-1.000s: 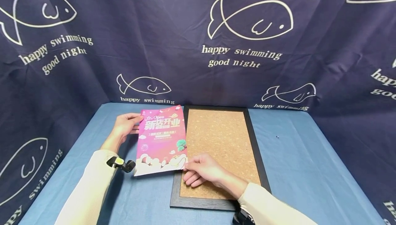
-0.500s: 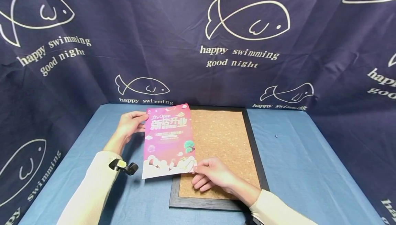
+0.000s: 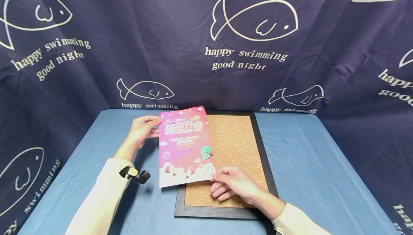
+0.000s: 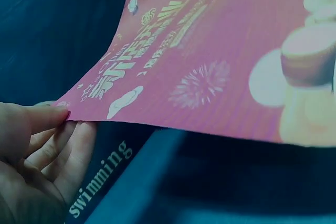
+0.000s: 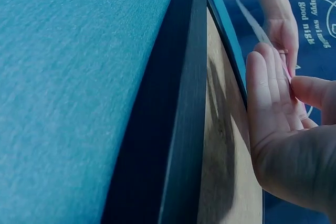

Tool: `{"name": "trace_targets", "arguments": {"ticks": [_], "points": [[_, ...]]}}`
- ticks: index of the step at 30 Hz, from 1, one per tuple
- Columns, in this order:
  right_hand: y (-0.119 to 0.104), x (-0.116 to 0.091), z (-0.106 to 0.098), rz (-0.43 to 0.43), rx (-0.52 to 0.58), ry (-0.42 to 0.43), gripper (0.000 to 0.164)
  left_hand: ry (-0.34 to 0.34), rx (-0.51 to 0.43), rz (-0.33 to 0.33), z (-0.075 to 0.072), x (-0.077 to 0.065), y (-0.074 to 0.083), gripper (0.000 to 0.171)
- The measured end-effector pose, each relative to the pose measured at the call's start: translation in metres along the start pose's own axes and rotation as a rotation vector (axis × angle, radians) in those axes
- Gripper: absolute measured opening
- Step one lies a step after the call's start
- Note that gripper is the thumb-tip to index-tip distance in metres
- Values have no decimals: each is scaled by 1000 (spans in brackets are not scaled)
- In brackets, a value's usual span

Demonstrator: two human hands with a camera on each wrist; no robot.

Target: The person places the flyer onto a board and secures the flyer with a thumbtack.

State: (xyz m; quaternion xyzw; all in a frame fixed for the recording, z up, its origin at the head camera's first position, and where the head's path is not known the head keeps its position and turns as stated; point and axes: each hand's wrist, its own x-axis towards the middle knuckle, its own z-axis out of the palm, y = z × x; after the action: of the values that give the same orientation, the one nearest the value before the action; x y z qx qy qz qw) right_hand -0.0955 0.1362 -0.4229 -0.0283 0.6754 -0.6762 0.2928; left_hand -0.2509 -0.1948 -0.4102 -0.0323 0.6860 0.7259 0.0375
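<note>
A pink and purple poster (image 3: pixel 184 149) with white lettering hangs in the air, partly over the left side of a cork board (image 3: pixel 237 149) in a dark frame. My left hand (image 3: pixel 142 131) pinches its upper left corner between thumb and fingers; the left wrist view shows this hand (image 4: pixel 42 156) at the corner of the poster (image 4: pixel 199 77). With thumb and forefinger my right hand (image 3: pixel 235 184) pinches the lower right corner, its other fingers loosely extended over the cork. In the right wrist view, the right hand (image 5: pixel 283 108) is above the board, and the poster appears nearly edge-on.
The board lies flat on a blue cloth-covered table (image 3: pixel 309 177). A tiny shiny object (image 3: pixel 285 141) sits on the cloth to the right. Behind the table hangs a dark blue curtain (image 3: pixel 187 23) with white fish drawings.
Both hands have carried the poster to the right, so that it now covers more of the board's left side. The grip on both corners has stayed the same.
</note>
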Motion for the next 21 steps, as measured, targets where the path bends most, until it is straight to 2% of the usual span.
{"name": "trace_targets", "arguments": {"ticks": [4,10,17,21], "points": [[1,-4,-6,-3,14,4,32,-19,-19,-4,9,1,0,25],[4,-9,-14,-10,37,6,31,-33,-19,-18,20,3,0,29],[6,-16,-24,-5,50,19,30,-43,-40,-24,32,6,-1,25],[7,-21,-29,0,54,30,31,-55,-50,-33,39,9,-3,29]]}}
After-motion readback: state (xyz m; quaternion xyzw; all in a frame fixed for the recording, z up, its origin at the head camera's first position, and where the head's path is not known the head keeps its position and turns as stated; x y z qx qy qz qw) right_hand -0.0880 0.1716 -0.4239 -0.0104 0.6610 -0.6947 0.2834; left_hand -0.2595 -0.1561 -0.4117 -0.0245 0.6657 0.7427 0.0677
